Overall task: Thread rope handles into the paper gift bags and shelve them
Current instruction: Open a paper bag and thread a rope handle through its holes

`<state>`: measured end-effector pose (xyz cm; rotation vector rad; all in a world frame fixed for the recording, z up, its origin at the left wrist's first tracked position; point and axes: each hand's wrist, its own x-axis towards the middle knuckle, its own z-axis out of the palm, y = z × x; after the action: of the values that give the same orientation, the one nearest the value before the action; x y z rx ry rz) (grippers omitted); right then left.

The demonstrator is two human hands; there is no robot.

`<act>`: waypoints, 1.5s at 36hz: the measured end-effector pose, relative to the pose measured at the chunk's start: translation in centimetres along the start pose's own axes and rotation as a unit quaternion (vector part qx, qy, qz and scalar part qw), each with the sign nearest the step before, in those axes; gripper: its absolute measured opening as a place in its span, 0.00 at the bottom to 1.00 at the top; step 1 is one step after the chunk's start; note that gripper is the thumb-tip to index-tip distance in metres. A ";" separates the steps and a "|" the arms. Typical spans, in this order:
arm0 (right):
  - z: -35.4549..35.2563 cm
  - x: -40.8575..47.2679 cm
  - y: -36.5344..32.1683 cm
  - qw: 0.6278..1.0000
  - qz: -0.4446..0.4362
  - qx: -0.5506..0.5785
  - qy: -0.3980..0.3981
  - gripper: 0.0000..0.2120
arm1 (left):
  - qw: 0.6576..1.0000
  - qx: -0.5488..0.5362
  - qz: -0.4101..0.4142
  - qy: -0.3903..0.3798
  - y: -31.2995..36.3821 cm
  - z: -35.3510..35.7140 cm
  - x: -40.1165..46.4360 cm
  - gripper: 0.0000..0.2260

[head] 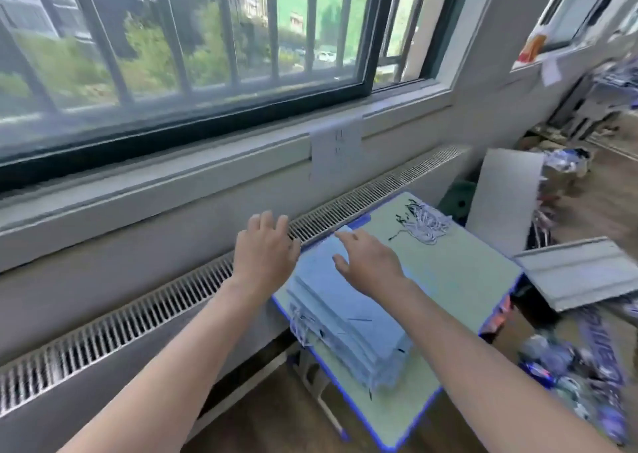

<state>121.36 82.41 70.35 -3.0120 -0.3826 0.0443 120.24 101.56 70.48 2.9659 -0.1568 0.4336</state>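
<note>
A stack of flat pale-blue paper gift bags (348, 318) lies on a small blue-edged table (459, 276); rope handles hang from the stack's near-left end. A loose bundle of white rope handles with black tips (426, 226) sits at the table's far corner. My right hand (367, 262) is over the far end of the stack, fingers straight, touching the top bag. My left hand (264, 249) hovers just left of the stack above the radiator grille, fingers relaxed, holding nothing.
A long radiator grille (145, 311) runs under the window sill to the left. Right of the table stand a grey board (504, 197), a grey tray-like panel (583, 273) and a cluttered pile of printed bags (583, 373) on the floor.
</note>
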 end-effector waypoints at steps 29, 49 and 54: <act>9.5 3.5 13.8 0.979 0.052 -0.005 -0.196 0.48 | 0.964 -0.032 -0.151 -0.215 9.6 11.1 1.7 0.21; 8.2 12.7 31.0 0.921 -0.097 0.330 -0.181 0.23 | 0.951 -0.088 -0.271 -0.118 19.0 13.3 10.5 0.15; 8.6 14.8 35.7 0.920 -0.130 0.330 -0.168 0.15 | 0.917 -0.182 -0.325 -0.141 23.0 14.7 13.3 0.15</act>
<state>144.18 52.63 57.73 -2.2603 -0.6416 0.5536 134.12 75.60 63.23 2.4853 0.6342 -0.1036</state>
